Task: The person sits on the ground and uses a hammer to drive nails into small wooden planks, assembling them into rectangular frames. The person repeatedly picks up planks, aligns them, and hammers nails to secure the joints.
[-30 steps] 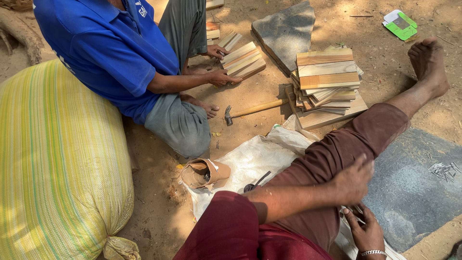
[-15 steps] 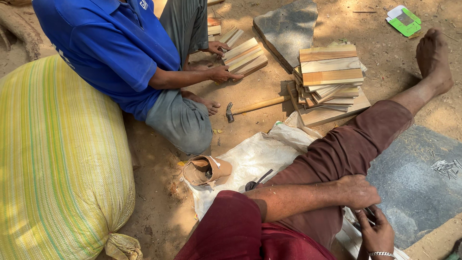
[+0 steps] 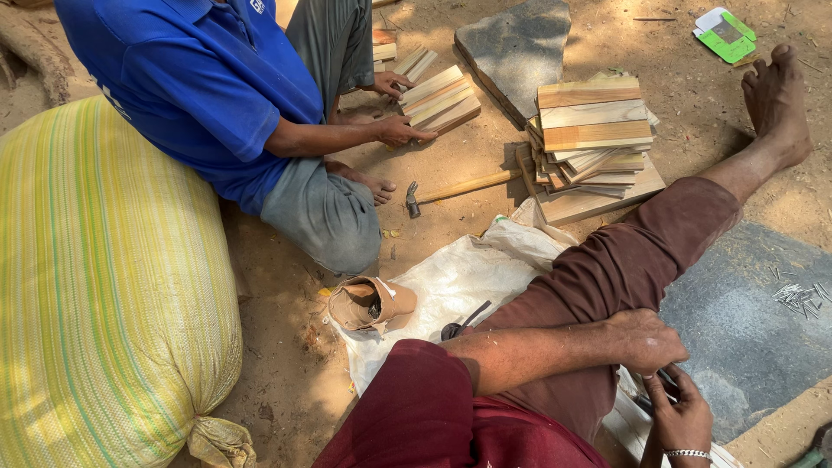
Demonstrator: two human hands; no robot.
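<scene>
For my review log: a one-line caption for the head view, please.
Seated wearer's left hand and right hand meet beside the knee; a co-worker handles wooden slats.

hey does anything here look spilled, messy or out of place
A few things. Small nails lie scattered loose on the dark slab by the outstretched leg. The stack of wooden slats is uneven, its lower pieces fanned askew. A torn brown paper packet lies open on the white sack.
</scene>
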